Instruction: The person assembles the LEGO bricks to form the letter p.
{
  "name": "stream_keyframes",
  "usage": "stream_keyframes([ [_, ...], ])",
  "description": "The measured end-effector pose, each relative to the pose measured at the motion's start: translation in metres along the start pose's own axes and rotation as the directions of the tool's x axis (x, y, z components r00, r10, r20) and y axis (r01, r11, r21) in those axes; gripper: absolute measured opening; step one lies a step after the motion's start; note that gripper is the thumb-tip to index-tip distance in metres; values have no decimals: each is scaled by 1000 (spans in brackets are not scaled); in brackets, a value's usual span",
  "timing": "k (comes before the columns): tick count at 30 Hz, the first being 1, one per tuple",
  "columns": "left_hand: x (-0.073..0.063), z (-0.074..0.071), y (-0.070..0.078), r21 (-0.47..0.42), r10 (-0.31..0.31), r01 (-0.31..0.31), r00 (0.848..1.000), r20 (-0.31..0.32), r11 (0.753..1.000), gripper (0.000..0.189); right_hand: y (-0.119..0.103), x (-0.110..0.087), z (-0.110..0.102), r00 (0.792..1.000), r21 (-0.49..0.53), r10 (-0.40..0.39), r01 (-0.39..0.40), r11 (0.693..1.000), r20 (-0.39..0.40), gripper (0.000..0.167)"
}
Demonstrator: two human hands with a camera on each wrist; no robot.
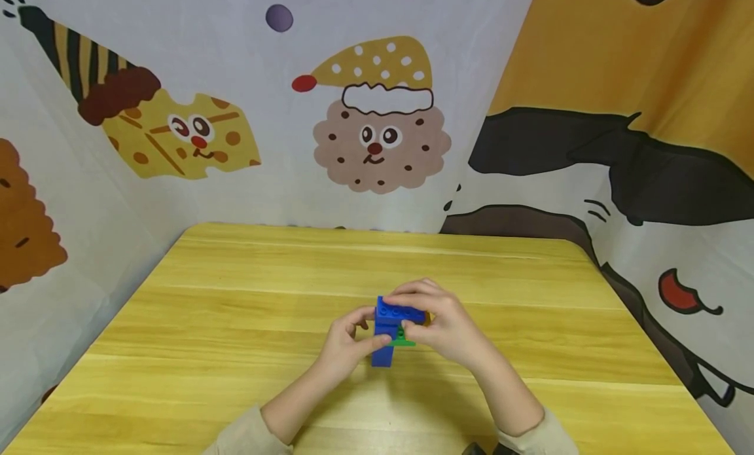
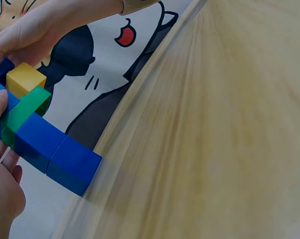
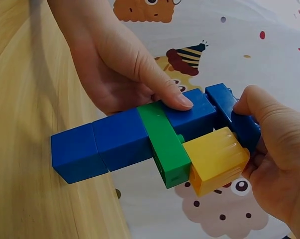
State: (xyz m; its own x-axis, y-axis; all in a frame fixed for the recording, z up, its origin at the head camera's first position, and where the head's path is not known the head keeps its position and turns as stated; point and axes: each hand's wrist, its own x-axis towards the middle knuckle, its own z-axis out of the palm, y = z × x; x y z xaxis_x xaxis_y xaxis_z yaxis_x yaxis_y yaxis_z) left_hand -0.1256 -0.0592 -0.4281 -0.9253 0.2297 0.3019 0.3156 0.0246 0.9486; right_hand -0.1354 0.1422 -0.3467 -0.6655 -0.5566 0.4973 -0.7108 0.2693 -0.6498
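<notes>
A column of blue bricks (image 3: 122, 137) stands upright on the table, with a green brick (image 3: 164, 144) set between them and jutting out to one side. On the jutting green end sits a yellow brick (image 3: 215, 159). My left hand (image 1: 347, 340) grips the upper blue brick (image 3: 192, 112) of the column, its thumb on the near face. Across the top lies a longer blue brick (image 1: 396, 311), which my right hand (image 1: 444, 314) pinches between thumb and fingers. A narrow dark gap shows under this top brick in the right wrist view. The right hand partly hides the yellow brick in the head view.
The wooden table (image 1: 235, 291) has rounded far corners. Behind it hangs a cloth (image 1: 271, 180) printed with cartoon food faces. A dark object (image 1: 489, 450) shows at the bottom edge near the right sleeve (image 1: 538, 435).
</notes>
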Motion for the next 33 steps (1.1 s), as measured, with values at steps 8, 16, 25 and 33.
stream_keyframes([
  [8,1,0,1,3,-4,4,1000,-1,1000,36,2,0,0,1000,-15,-7,8,1000,9,36],
  [16,1,0,0,16,-16,16,1000,4,1000,37,3,0,-1,1000,-19,-8,8,1000,19,36],
  [25,1,0,-1,8,0,0,1000,3,1000,36,4,1,-3,999,-11,-30,30,999,30,34],
  [33,0,0,-1,-8,21,-21,1000,17,1000,36,5,1,-2,998,-19,-41,42,999,42,32],
])
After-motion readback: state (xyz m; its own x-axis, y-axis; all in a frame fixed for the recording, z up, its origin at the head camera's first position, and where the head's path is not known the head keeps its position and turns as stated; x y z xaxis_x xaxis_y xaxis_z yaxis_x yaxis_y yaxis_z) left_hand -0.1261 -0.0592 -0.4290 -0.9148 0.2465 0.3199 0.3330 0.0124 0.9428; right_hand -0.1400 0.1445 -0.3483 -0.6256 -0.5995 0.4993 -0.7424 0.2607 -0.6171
